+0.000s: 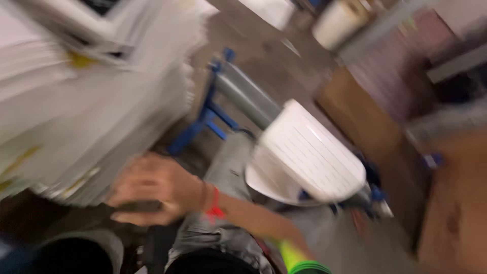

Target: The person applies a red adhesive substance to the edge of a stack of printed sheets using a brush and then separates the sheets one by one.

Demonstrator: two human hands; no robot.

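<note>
The view is heavily blurred. My right hand, with a red thread at the wrist and a green sleeve cuff, reaches left to the lower edge of a tall stack of white paper sheets. Its fingers curl at the stack's bottom corner over something dark that I cannot make out. Whether the hand grips anything is unclear. My left hand is out of sight.
A white slatted plastic seat stands right of the arm, above grey cloth. Behind it are a blue metal frame with a grey cylinder, brown board, a white roll and a wooden surface.
</note>
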